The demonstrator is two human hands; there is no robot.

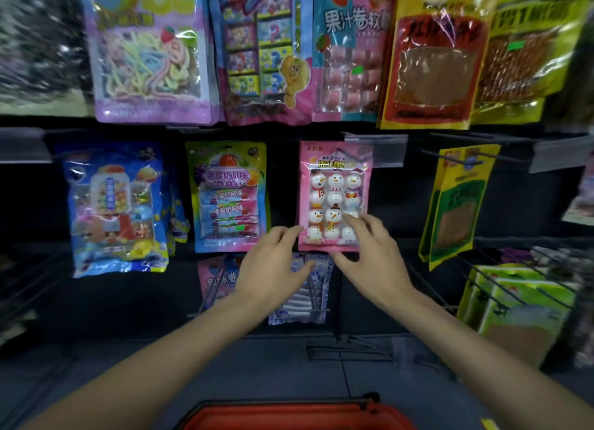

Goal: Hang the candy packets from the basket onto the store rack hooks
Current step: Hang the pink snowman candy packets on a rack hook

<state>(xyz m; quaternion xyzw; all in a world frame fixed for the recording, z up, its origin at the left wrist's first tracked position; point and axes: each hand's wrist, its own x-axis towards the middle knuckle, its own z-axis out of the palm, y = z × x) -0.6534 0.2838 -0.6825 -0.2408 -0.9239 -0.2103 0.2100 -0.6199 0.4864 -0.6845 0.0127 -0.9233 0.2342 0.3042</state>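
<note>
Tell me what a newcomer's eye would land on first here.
The pink plastic packet of snowman candies hanging at the rack's centre draws the eye first. The left hand touches its lower left edge, and the right hand rests its fingers on the lower right front. Above hangs a row of bright packets, the purple packet of pastel noodle candy at upper left the loudest. The red basket rim sits at the bottom edge.

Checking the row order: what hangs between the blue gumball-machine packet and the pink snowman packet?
In the head view, a green-and-pink packet of candy sticks hangs between the blue gumball-machine packet and the pink snowman packet.
</note>
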